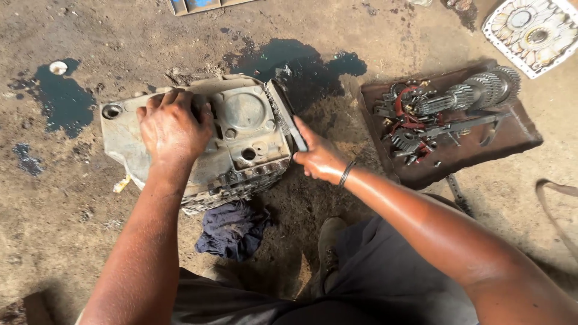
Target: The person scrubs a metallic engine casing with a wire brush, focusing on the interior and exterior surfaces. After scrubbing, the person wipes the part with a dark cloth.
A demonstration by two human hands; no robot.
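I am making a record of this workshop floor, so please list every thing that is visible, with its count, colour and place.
metal casing: one, grey and dirty, on the floor at centre left
flat blade tool: one, dark, against the casing's right edge
cloth: one, dark blue, on the floor below the casing
tray: one, brown, on the right
gears and shafts: many, grey with some red parts, on the tray
patterned cover: one, white, top right corner
oil stains: several, dark, on the floor at top and left
wristband: one, black, right wrist
left hand: on top of the casing
right hand: holding the blade tool
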